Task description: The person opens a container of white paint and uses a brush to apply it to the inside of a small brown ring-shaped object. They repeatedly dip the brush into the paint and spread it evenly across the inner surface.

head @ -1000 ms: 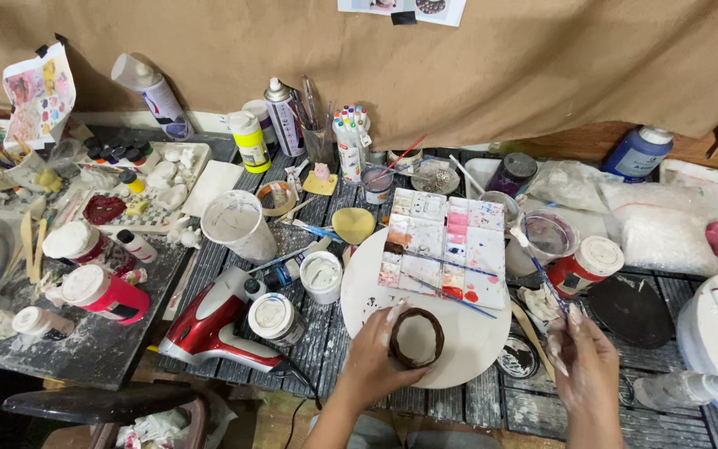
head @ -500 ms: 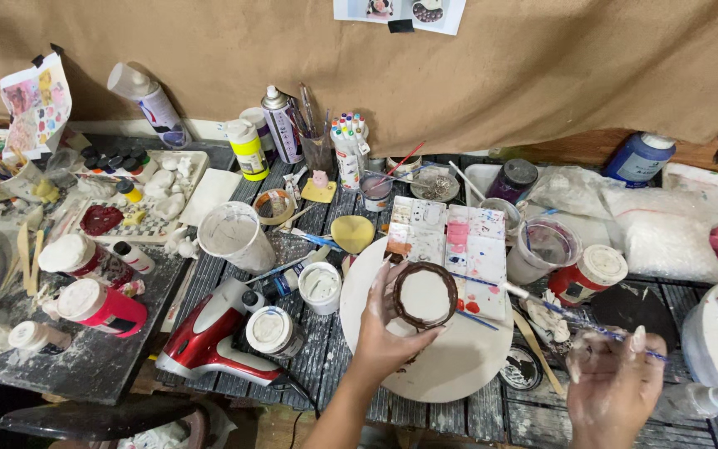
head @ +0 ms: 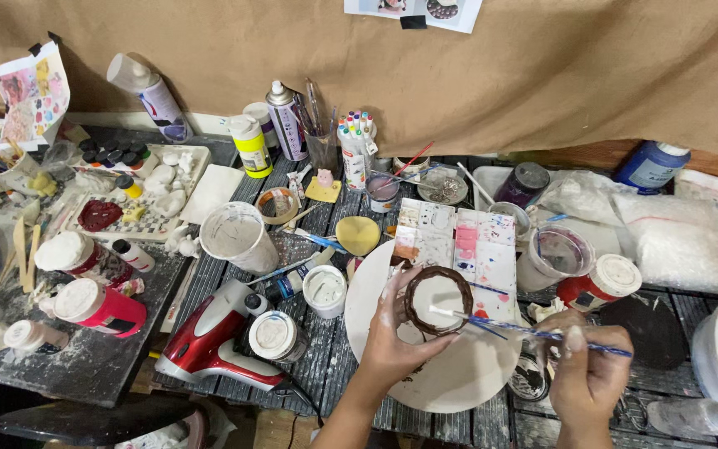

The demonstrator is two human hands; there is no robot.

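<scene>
Holding a small round dish with a dark brown rim above a white round board, the left hand has its fingers curled closed about the dish's edge, while the right hand pinches a thin blue paintbrush whose tip touches the dish's white centre. Just beyond lie a stained white paint palette and a red-and-white hand tool on the dark slatted counter, with a red-bodied, white-lidded jar to the right. Farther back stand a white cup, a yellow-labelled bottle, a spray can and a holder of markers against the brown paper backdrop.
</scene>
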